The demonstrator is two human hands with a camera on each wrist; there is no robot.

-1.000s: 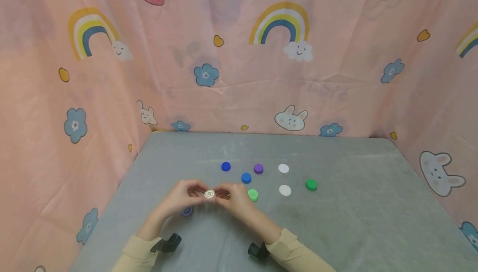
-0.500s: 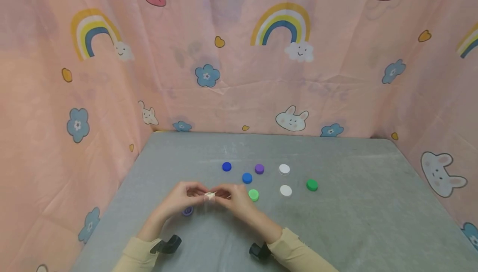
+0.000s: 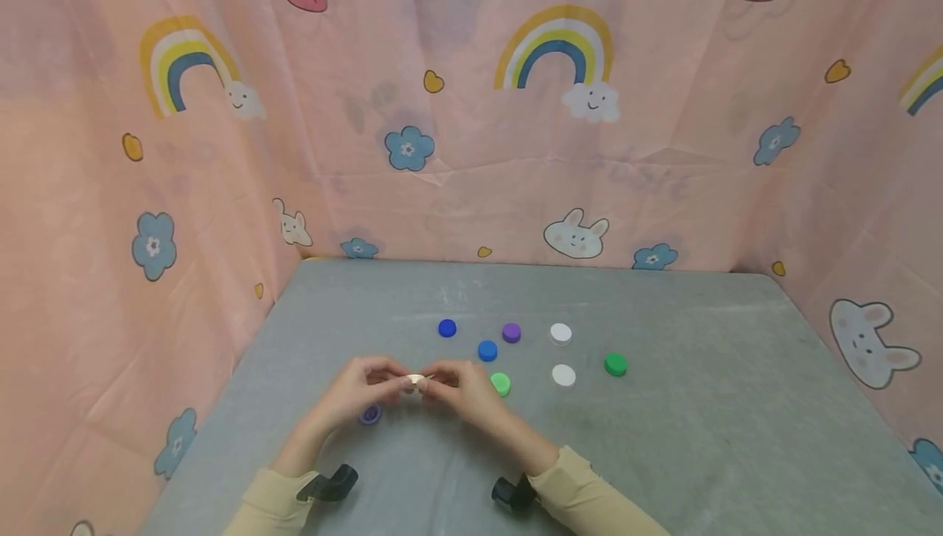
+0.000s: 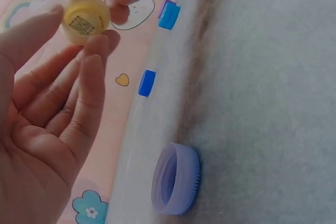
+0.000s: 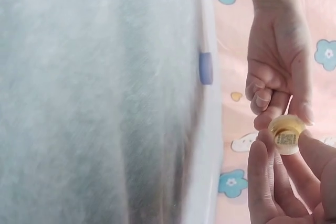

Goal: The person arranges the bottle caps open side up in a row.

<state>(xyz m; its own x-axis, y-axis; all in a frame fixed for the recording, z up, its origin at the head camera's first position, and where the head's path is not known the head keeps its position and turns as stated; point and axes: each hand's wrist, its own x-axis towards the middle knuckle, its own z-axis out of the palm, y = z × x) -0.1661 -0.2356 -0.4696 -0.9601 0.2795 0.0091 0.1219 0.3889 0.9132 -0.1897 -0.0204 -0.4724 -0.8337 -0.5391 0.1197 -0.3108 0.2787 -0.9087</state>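
My left hand (image 3: 361, 385) and right hand (image 3: 466, 389) meet above the near-left part of the table. Between their thumbs and fingertips they pinch a pale yellow bottle cap (image 4: 86, 20) from opposite sides. In the right wrist view the hollow of this yellow cap (image 5: 286, 135) shows a small printed dark code inside. From the head view it appears nearly edge-on, partly covered by fingers. A lavender bottle cap (image 4: 177, 179) with a ribbed side lies on the table just below my left hand, its hollow side visible.
Beyond the hands, several caps lie on the grey table (image 3: 700, 421): dark blue (image 3: 447, 328), blue (image 3: 488, 351), purple (image 3: 512, 332), light green (image 3: 500, 385), green (image 3: 615, 365), and two white, one nearer (image 3: 563, 376). A pink printed curtain (image 3: 471, 192) surrounds the table.
The yellow cap has turned between my fingers: its round printed face showed to the head view earlier, and now it is seen nearly edge-on. Both hands stay in almost the same place.
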